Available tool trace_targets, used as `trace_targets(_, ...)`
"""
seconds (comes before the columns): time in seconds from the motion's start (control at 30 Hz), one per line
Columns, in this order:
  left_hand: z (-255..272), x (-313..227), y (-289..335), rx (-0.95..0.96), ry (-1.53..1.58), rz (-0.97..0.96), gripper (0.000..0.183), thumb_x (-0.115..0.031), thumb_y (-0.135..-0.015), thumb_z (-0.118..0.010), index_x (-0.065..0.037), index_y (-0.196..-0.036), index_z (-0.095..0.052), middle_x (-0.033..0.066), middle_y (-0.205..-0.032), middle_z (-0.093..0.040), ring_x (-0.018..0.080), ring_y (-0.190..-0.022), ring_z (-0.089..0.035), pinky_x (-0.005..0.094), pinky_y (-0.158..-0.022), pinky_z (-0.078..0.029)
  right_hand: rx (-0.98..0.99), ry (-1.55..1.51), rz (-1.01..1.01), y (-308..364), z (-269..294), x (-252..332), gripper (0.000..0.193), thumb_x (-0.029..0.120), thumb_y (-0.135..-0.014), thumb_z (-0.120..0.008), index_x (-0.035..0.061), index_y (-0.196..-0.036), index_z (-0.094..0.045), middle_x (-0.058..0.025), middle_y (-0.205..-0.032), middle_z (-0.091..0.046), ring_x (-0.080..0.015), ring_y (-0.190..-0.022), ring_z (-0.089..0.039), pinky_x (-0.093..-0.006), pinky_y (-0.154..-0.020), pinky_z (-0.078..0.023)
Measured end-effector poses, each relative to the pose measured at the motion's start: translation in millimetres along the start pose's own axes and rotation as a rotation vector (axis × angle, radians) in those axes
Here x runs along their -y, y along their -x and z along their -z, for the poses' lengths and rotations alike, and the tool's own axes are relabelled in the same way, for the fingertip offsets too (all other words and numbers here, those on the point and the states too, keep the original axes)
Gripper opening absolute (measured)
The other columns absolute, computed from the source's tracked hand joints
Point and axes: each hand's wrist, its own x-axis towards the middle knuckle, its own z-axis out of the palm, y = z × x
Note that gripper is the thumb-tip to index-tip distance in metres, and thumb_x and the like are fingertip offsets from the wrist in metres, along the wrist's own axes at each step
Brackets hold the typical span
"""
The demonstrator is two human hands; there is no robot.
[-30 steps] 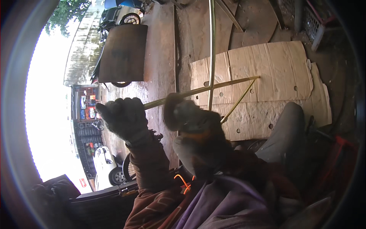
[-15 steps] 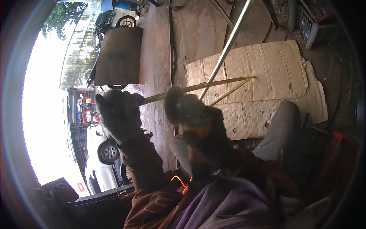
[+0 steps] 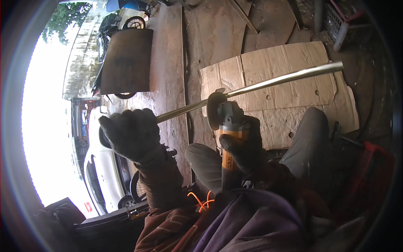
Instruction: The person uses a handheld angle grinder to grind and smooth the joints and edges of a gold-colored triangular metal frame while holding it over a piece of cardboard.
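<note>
1. Plainly, the gloved left hand is clenched around one end of a long, shiny metal tube, out beyond the left edge of the cardboard.
2. From that fist the tube slants up across the view, passing over the cardboard's left edge and reaching its far end just past the right edge, below the upper right corner.
3. The gloved right hand grasps the orange-and-black body of an angle grinder, near the cardboard's lower left corner.
4. The grinder's dark round disc stands at the tube, between the two hands; whether they touch, I cannot tell.
5. The cardboard lies in overlapping sheets on the brown, stained floor, holes dotting it, with the person's right knee in front of its lower edge.
6. An orange cord loops near the lap.
7. Beyond the cardboard's upper right corner stands a grey crate.
</note>
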Motion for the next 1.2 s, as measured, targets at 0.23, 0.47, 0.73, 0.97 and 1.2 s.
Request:
trace_targets(0.23,-4,-2,2,-0.269,-0.290,-0.057,0.047,-0.039,-0.107,-0.037,-0.019,-0.064,-0.038,-0.0013,-0.052,-0.032,0.0155,-0.040,-0.031,0.0323,-0.041,-0.032,0.227,-0.056,0.211,6,-22,5,0.042,0.004,-0.085,-0.068,-0.0007,-0.120,-0.047,-0.0163,-0.120,-0.062,-0.0251,-0.121,-0.056,-0.0394,-0.104,-0.045)
trace_targets(0.47,-17,3,0,0.360,0.133,0.027,0.052,-0.044,-0.107,-0.021,-0.016,-0.068,-0.042,0.0033,-0.053,-0.039,0.0198,-0.039,-0.035,0.0361,-0.043,-0.031,0.169,0.077,0.188,9,2,21,0.046,0.004,-0.084,-0.069,0.0002,-0.125,-0.047,-0.0130,-0.117,-0.062,-0.0221,-0.103,-0.063,-0.0376,-0.092,-0.051)
trace_targets(0.73,-45,-13,6,0.344,-0.207,-0.027,0.048,-0.036,-0.108,-0.025,-0.011,-0.069,-0.037,0.0097,-0.055,-0.039,0.0233,-0.039,-0.034,0.0401,-0.043,-0.043,-0.020,0.050,-0.039,24,-2,22,0.054,0.005,-0.083,-0.074,0.0018,-0.125,-0.040,-0.0116,-0.107,-0.060,-0.0183,-0.099,-0.061,-0.0348,-0.082,-0.054)
trace_targets(0.97,-34,1,17,0.422,0.067,-0.037,0.048,-0.036,-0.108,-0.025,-0.011,-0.069,-0.037,0.0048,-0.053,-0.037,0.0206,-0.037,-0.034,0.0378,-0.040,-0.037,0.214,0.184,0.187,38,-16,38,0.049,0.004,-0.086,-0.071,0.0035,-0.125,-0.040,-0.0119,-0.112,-0.059,-0.0180,-0.102,-0.061,-0.0350,-0.089,-0.052)
trace_targets(1.2,-22,-10,8,0.614,-0.065,-0.090,0.049,-0.034,-0.108,-0.029,-0.007,-0.072,-0.047,0.0066,-0.053,-0.041,0.0202,-0.037,-0.038,0.0377,-0.040,-0.038,0.145,0.140,0.176,40,-16,23,0.047,0.013,-0.089,-0.070,0.0062,-0.125,-0.041,-0.0126,-0.105,-0.061,-0.0175,-0.081,-0.066,-0.0332,-0.067,-0.058)
